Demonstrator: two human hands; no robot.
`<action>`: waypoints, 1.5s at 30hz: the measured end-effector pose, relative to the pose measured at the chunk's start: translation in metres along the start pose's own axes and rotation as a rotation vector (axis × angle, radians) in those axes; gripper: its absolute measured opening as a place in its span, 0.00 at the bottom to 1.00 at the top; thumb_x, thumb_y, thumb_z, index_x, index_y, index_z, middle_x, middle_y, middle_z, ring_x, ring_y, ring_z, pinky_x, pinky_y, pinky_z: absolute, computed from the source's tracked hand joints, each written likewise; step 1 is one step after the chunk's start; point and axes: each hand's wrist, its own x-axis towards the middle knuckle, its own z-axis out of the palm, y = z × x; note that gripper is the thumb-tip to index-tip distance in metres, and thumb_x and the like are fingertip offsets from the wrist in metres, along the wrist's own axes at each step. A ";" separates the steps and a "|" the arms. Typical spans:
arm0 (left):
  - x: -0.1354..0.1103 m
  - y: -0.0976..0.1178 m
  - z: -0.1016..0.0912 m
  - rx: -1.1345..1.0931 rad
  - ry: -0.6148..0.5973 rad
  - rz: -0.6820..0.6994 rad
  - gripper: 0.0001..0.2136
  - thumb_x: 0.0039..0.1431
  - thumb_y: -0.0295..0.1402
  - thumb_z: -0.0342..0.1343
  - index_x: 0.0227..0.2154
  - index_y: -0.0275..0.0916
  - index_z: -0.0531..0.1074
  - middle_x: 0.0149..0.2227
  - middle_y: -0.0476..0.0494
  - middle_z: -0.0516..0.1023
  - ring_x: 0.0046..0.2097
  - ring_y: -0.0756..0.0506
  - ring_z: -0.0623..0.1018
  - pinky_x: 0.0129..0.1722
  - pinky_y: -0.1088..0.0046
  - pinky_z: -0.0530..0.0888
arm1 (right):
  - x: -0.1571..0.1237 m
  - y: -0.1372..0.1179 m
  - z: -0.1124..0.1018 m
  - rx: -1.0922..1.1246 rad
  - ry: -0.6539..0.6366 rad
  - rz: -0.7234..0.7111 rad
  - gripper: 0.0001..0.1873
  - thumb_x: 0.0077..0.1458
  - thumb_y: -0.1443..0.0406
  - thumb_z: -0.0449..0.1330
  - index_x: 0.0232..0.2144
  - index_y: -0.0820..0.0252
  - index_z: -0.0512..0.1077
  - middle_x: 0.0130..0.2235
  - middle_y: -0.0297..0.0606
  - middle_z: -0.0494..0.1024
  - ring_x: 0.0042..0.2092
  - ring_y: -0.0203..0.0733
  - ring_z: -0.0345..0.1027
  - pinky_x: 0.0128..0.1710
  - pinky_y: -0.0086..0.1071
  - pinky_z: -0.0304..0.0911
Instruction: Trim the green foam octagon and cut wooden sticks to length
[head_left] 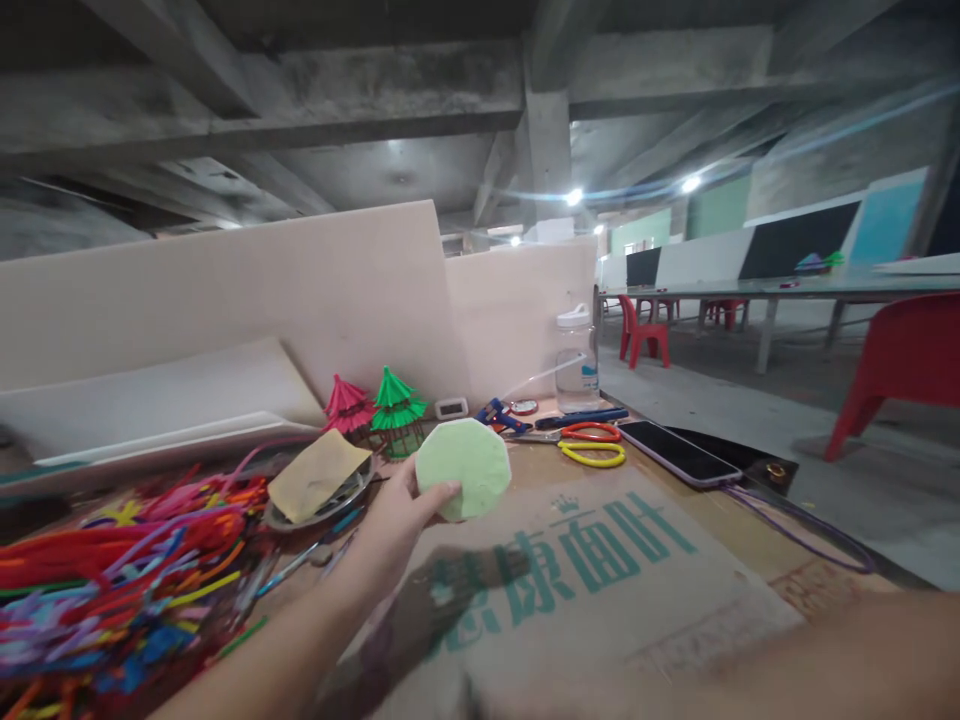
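Observation:
My left hand [411,502] is closed on a pale green octagonal piece [463,470], thumb on its near face. It is held up above a flattened cardboard sheet [600,610] with green printed characters. My right forearm [862,660] comes in from the lower right, smeared by motion. The right hand's fingers cannot be made out at the bottom edge. Behind the octagonal piece stand a pink pipe-cleaner pavilion [349,405] and a green one [397,400]. Scissors [592,440] with red and yellow handles lie right of the piece, near a blue glue gun [495,412].
Many colourful pipe cleaners [135,570] are heaped at left, beside a tray [352,490] with a yellowish piece [319,475]. A phone [682,453] with a purple cord lies at right. A clear bottle [577,365] stands by the pale partition [517,320]. Red chairs [900,370] are beyond.

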 end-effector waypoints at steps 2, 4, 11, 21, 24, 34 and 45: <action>-0.001 -0.005 0.004 -0.016 -0.019 0.002 0.24 0.53 0.37 0.61 0.53 0.40 0.66 0.52 0.39 0.75 0.48 0.39 0.77 0.37 0.69 0.78 | 0.010 -0.010 -0.030 -0.007 0.225 -0.076 0.20 0.62 0.46 0.47 0.49 0.43 0.68 0.48 0.33 0.72 0.45 0.41 0.69 0.32 0.33 0.67; -0.002 -0.011 0.009 0.010 -0.006 -0.002 0.26 0.52 0.36 0.60 0.54 0.39 0.64 0.55 0.37 0.73 0.50 0.38 0.76 0.36 0.68 0.78 | 0.021 -0.007 -0.066 -0.129 0.617 -0.222 0.20 0.62 0.48 0.51 0.45 0.54 0.69 0.44 0.39 0.73 0.43 0.40 0.67 0.36 0.32 0.64; -0.003 -0.026 0.016 0.198 -0.008 0.047 0.21 0.51 0.37 0.60 0.47 0.35 0.69 0.47 0.38 0.78 0.45 0.41 0.78 0.44 0.66 0.76 | 0.029 0.056 -0.105 -0.568 0.738 -0.109 0.12 0.59 0.57 0.56 0.33 0.61 0.71 0.27 0.33 0.69 0.28 0.36 0.61 0.28 0.29 0.56; -0.005 -0.046 0.010 0.524 0.020 0.179 0.06 0.56 0.34 0.56 0.34 0.39 0.74 0.34 0.48 0.78 0.35 0.46 0.75 0.33 0.73 0.71 | 0.010 0.054 -0.106 -0.861 0.737 -0.271 0.16 0.66 0.60 0.46 0.49 0.60 0.65 0.46 0.45 0.75 0.46 0.45 0.70 0.45 0.40 0.65; -0.005 -0.050 0.009 0.515 0.029 0.232 0.04 0.57 0.31 0.55 0.35 0.42 0.73 0.35 0.51 0.77 0.36 0.48 0.75 0.35 0.74 0.71 | 0.010 0.059 -0.111 -0.976 0.761 -0.330 0.15 0.66 0.63 0.46 0.51 0.61 0.65 0.50 0.47 0.74 0.51 0.46 0.67 0.51 0.43 0.62; -0.003 -0.047 0.009 0.565 0.088 0.285 0.02 0.59 0.28 0.54 0.33 0.41 0.69 0.33 0.52 0.75 0.36 0.49 0.74 0.37 0.75 0.71 | 0.010 0.055 -0.107 -1.140 0.624 -0.338 0.14 0.66 0.64 0.50 0.46 0.65 0.72 0.33 0.40 0.74 0.37 0.44 0.64 0.37 0.37 0.60; -0.004 -0.051 0.008 0.583 0.032 0.407 0.05 0.60 0.25 0.53 0.36 0.39 0.71 0.40 0.47 0.78 0.44 0.48 0.77 0.47 0.71 0.72 | 0.009 0.057 -0.106 -1.182 0.578 -0.353 0.16 0.66 0.63 0.49 0.46 0.65 0.72 0.34 0.42 0.75 0.37 0.44 0.65 0.38 0.37 0.60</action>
